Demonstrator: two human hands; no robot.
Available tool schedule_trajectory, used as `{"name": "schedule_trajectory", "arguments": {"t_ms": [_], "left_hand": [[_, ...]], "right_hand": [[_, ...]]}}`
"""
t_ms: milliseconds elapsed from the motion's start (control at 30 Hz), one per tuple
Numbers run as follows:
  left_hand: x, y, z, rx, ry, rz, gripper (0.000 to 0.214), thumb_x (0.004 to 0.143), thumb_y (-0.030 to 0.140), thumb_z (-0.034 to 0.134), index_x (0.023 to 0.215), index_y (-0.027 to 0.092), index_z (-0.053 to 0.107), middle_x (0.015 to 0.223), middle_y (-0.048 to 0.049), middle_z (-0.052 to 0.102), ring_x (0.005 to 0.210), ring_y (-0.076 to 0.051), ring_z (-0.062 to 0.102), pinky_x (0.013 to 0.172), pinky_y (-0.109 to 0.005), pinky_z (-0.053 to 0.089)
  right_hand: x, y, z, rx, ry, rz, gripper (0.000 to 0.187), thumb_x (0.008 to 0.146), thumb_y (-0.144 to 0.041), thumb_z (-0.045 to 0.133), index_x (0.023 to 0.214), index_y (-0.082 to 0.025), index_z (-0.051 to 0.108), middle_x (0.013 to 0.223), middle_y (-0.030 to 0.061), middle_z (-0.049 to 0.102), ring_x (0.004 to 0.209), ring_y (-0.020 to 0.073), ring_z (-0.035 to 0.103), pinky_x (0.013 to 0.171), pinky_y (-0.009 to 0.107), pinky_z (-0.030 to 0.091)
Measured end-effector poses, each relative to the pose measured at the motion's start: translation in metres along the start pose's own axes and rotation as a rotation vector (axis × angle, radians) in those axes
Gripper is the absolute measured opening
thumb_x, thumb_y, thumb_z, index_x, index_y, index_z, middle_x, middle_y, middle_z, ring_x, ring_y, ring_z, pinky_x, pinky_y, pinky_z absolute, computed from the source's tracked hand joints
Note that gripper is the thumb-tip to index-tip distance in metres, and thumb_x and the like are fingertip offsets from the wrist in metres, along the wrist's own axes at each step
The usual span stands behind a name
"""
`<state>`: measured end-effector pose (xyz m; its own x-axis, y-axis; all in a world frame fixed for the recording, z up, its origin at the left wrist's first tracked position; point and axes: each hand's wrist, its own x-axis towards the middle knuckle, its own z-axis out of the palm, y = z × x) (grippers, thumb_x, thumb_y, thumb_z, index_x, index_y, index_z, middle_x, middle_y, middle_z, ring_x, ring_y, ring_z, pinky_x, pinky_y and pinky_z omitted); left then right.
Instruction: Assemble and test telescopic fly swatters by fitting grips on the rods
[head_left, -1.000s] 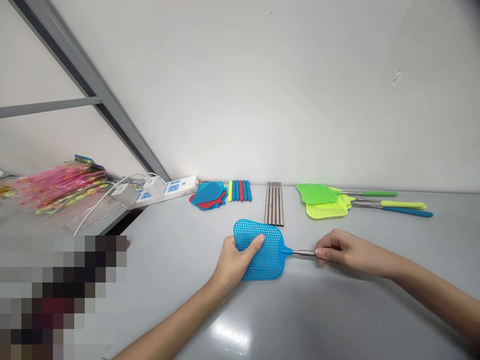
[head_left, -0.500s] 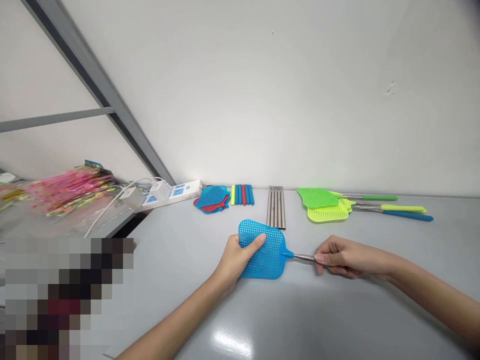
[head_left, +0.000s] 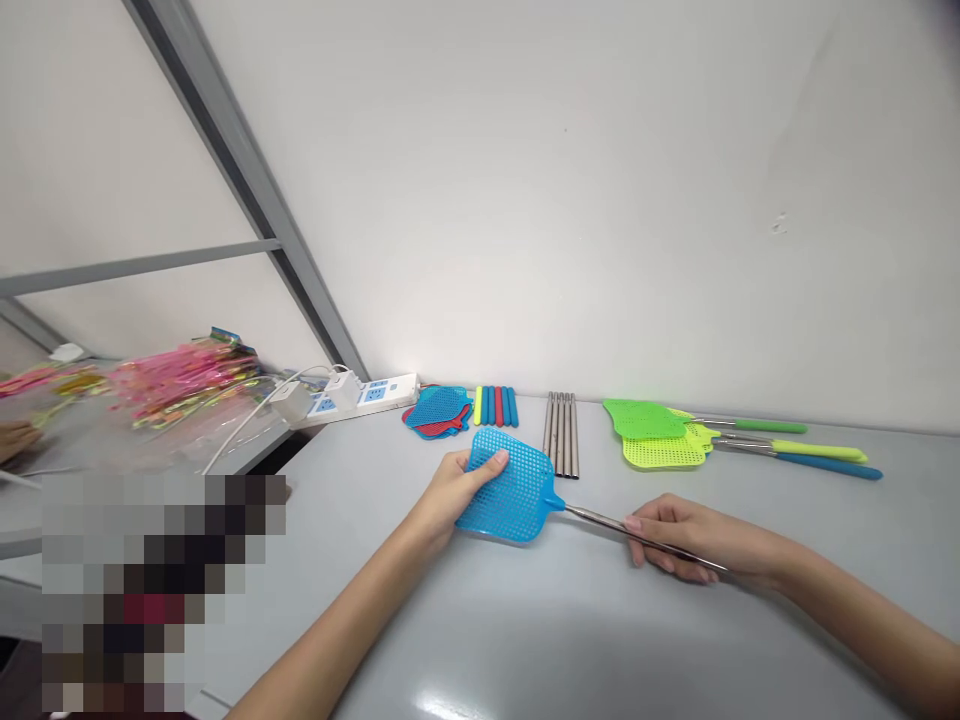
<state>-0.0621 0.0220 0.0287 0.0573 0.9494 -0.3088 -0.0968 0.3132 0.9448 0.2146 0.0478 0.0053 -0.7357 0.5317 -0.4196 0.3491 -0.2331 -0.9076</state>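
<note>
A blue fly-swatter head (head_left: pixel 511 490) is lifted a little off the grey table (head_left: pixel 570 640), with my left hand (head_left: pixel 450 487) gripping its left edge. A thin metal rod (head_left: pixel 600 520) runs from the head to the right. My right hand (head_left: pixel 686 538) is closed around that rod, which now shows as a long stretch. Both hands are near the table's middle.
Along the wall lie loose blue and red swatter heads (head_left: pixel 437 410), coloured handle grips (head_left: pixel 496 405), several metal rods (head_left: pixel 562 442) and finished green and yellow swatters (head_left: pixel 660 432). A power strip (head_left: pixel 360 393) and pink packaged items (head_left: pixel 187 375) are at the left. Another person's hand (head_left: pixel 15 440) shows at the far left.
My left hand has lifted the blue head up and to the left while the right hand stayed on the rod, so the metal rod now shows much longer. The camera has shifted.
</note>
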Motion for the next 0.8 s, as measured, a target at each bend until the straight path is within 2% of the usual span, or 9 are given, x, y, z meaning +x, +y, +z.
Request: {"name": "schedule_trajectory", "arguments": {"t_ms": [100, 233, 333, 600, 800], "left_hand": [[0.003, 0.009, -0.014, 0.041, 0.045, -0.010, 0.040, 0.066, 0.042, 0.067, 0.090, 0.011, 0.063, 0.087, -0.0121, 0.068, 0.075, -0.025, 0.065, 0.071, -0.036, 0.051], [0.007, 0.011, -0.022, 0.061, 0.017, -0.036, 0.042, 0.066, 0.044, 0.066, 0.093, 0.012, 0.062, 0.089, -0.0116, 0.068, 0.079, -0.026, 0.064, 0.073, -0.037, 0.050], [0.010, 0.005, -0.020, 0.080, 0.048, -0.045, 0.042, 0.065, 0.045, 0.066, 0.090, 0.012, 0.062, 0.088, -0.0120, 0.068, 0.078, -0.026, 0.064, 0.073, -0.036, 0.050], [0.016, -0.010, -0.010, 0.170, 0.255, 0.027, 0.041, 0.059, 0.049, 0.067, 0.079, 0.013, 0.061, 0.077, -0.0083, 0.068, 0.070, -0.023, 0.064, 0.065, -0.032, 0.049], [0.016, -0.011, -0.007, 0.196, 0.283, 0.065, 0.041, 0.060, 0.050, 0.065, 0.078, 0.013, 0.061, 0.077, -0.0078, 0.068, 0.070, -0.023, 0.063, 0.065, -0.031, 0.048]], "right_hand": [[0.000, 0.000, 0.001, 0.000, 0.004, -0.018, 0.039, 0.081, -0.049, 0.045, 0.072, -0.012, 0.057, 0.050, -0.0064, 0.040, 0.032, 0.0008, 0.025, 0.031, 0.016, 0.017], [0.000, 0.000, 0.001, 0.000, 0.010, -0.008, 0.038, 0.080, -0.049, 0.047, 0.072, -0.013, 0.056, 0.048, -0.0082, 0.036, 0.031, 0.0007, 0.023, 0.031, 0.016, 0.017], [0.001, 0.000, 0.001, 0.014, 0.019, 0.001, 0.038, 0.079, -0.049, 0.047, 0.069, -0.013, 0.054, 0.049, -0.0086, 0.035, 0.030, 0.0000, 0.023, 0.030, 0.017, 0.013], [0.001, 0.003, -0.002, 0.055, 0.042, 0.005, 0.036, 0.077, -0.047, 0.051, 0.066, -0.013, 0.054, 0.047, -0.0097, 0.031, 0.029, -0.0002, 0.019, 0.028, 0.017, 0.008], [0.004, 0.007, -0.005, 0.083, 0.040, -0.002, 0.036, 0.077, -0.047, 0.051, 0.066, -0.013, 0.054, 0.047, -0.0095, 0.031, 0.029, -0.0003, 0.018, 0.027, 0.016, 0.008]]}}
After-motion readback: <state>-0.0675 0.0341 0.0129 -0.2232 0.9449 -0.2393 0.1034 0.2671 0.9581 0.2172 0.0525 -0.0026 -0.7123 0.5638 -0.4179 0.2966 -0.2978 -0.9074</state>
